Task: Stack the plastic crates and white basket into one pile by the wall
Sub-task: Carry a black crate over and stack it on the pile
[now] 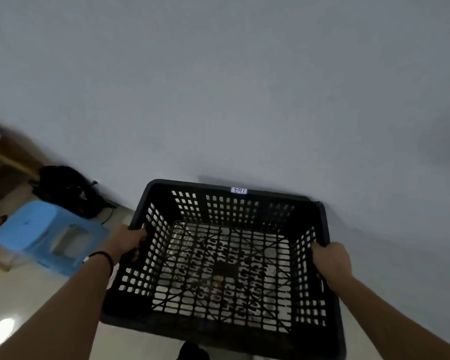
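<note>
A black plastic crate [229,201] with lattice walls and floor fills the lower middle of the view, its far rim close against the grey wall [231,87]. A small white label sits on that far rim. My left hand [130,241] grips the crate's left rim and my right hand [330,258] grips its right rim. Through the open lattice floor I make out pale shapes below, too blurred to name. No white basket is in view.
A light blue plastic stool [44,235] stands on the pale tiled floor to the left. A black bag [65,189] with a cord lies by the wall behind it. Brown wooden furniture [8,149] sits at the far left edge.
</note>
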